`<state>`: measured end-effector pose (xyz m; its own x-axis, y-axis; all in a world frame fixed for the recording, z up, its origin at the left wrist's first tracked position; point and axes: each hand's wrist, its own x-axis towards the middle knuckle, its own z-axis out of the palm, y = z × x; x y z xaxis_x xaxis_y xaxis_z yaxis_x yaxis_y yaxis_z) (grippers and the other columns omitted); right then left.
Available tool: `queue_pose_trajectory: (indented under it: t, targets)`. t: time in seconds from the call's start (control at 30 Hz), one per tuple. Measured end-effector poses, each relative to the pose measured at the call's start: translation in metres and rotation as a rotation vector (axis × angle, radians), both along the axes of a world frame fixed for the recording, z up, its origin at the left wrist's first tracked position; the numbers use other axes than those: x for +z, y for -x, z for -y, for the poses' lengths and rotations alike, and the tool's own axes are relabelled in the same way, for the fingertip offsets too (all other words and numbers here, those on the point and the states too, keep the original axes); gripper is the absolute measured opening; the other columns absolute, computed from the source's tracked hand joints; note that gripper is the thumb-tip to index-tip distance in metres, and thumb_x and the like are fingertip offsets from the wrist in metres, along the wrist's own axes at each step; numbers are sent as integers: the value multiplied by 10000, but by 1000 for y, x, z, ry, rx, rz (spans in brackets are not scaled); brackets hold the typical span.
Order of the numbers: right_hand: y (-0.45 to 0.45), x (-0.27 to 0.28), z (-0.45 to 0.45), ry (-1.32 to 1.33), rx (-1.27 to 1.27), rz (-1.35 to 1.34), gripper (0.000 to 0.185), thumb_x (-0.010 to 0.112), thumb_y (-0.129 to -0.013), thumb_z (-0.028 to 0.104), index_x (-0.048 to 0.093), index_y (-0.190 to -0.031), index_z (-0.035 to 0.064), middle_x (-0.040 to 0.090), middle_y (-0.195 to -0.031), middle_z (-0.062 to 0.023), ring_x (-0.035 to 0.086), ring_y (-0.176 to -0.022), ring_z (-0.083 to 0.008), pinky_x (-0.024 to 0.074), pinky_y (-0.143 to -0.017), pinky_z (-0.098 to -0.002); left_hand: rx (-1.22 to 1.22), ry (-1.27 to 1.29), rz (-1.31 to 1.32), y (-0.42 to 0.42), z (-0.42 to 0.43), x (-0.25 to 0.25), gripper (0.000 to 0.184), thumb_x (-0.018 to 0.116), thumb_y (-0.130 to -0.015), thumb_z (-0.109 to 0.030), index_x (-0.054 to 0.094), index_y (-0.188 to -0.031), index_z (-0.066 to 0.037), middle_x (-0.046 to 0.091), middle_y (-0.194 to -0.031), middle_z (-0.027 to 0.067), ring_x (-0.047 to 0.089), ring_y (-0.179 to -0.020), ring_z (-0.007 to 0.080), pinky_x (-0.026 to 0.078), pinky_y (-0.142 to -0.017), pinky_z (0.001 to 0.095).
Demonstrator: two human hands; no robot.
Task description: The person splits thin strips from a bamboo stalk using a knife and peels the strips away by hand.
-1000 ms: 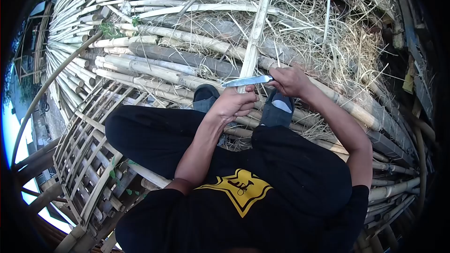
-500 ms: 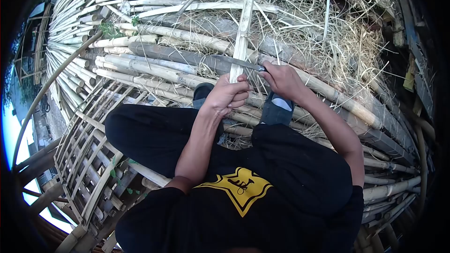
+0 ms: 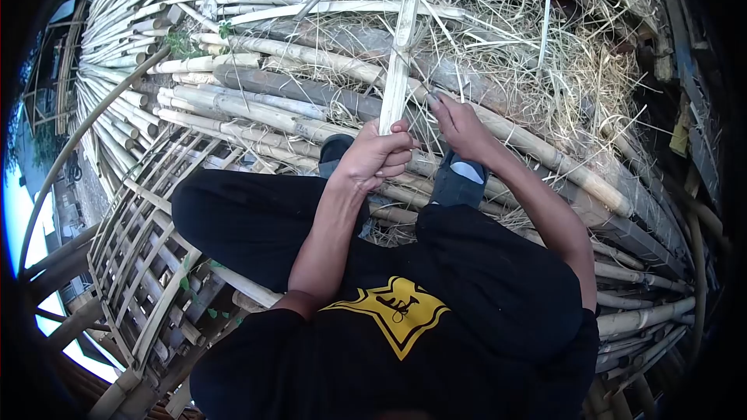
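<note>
A pale split bamboo strip (image 3: 399, 62) points away from me, its near end in my left hand (image 3: 377, 154), whose fingers are wrapped round it. Just right of the strip, my right hand (image 3: 464, 127) is closed on the handle of a knife (image 3: 422, 87). The blade looks thin and dark at this angle and lies close to the strip's right side; whether it touches the wood is unclear. Both hands are above bamboo poles, in front of my feet.
Stacked bamboo poles (image 3: 257, 113) cover the ground ahead and to the left. Dry shavings (image 3: 576, 85) are heaped at the right. A woven bamboo lattice (image 3: 148, 257) stands at the left, beside my knee. A thin bent pole (image 3: 78, 136) arcs past it.
The strip's near end has shifted left and its far end has swung left. My right hand and the knife moved forward along the strip, and the blade turned from crosswise to pointing away.
</note>
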<state>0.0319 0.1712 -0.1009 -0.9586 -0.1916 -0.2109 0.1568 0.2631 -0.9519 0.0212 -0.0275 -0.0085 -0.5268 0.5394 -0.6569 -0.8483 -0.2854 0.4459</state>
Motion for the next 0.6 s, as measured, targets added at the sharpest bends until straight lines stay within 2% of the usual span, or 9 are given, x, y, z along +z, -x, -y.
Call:
queue_pose_trajectory:
  t: [0.07,0.2,0.27,0.33,0.4,0.47,0.5,0.6]
  targets:
    - [-4,27,-4,-401,199,-421,353,499,-955,383,524,-914,33,586,-659,-158,595,-560,-356,455,-506,-455,2,21,0,0,-1,1,248,519,-867,67,431,-782,-148,408,-613,-58,233,-394,-22,133,-322,178]
    - [11,10,-31,-480,259,-515,328,514,-947,377,521,-925,49,589,-642,-150,600,-557,-344,456,-492,-457,-37,34,-2,-10,-5,4,252,526,-859,73,432,-788,-150,389,-599,-66,241,-394,-22,135,-327,179]
    - [54,-10,-73,-729,82,-713,326,501,-953,384,520,-920,60,593,-622,-144,600,-567,-354,458,-480,-458,-95,33,13,-18,-9,3,263,526,-847,87,430,-789,-151,376,-600,-70,245,-394,-20,135,-327,178]
    - [45,-4,-60,-728,2,-650,334,500,-957,379,522,-901,51,586,-611,-153,593,-567,-366,452,-486,-461,-116,28,8,-11,-12,-1,269,523,-845,93,425,-789,-150,368,-597,-70,244,-392,-17,132,-326,179]
    - [41,4,-44,-728,-96,-587,342,499,-961,374,524,-882,42,579,-601,-162,585,-567,-377,446,-493,-464,-28,-39,7,-5,-13,2,265,533,-850,84,419,-789,-147,372,-594,-69,241,-391,-17,131,-324,181]
    - [36,9,-30,-508,29,-272,346,484,-971,367,519,-895,31,567,-604,-186,572,-570,-401,429,-508,-471,-26,36,14,-4,-9,4,263,533,-854,76,416,-782,-149,377,-592,-67,238,-391,-17,131,-322,182]
    - [30,7,-20,-194,4,-211,330,478,-973,362,509,-942,35,557,-606,-203,560,-577,-423,413,-523,-479,-7,31,14,-4,-6,2,266,532,-853,77,417,-779,-151,384,-594,-66,238,-390,-17,133,-321,183]
    - [2,20,2,-290,156,-241,326,472,-972,375,510,-957,51,584,-629,-180,575,-576,-410,432,-517,-481,12,20,5,-1,-2,1,276,530,-855,82,418,-774,-156,386,-587,-69,239,-386,-15,137,-320,187]
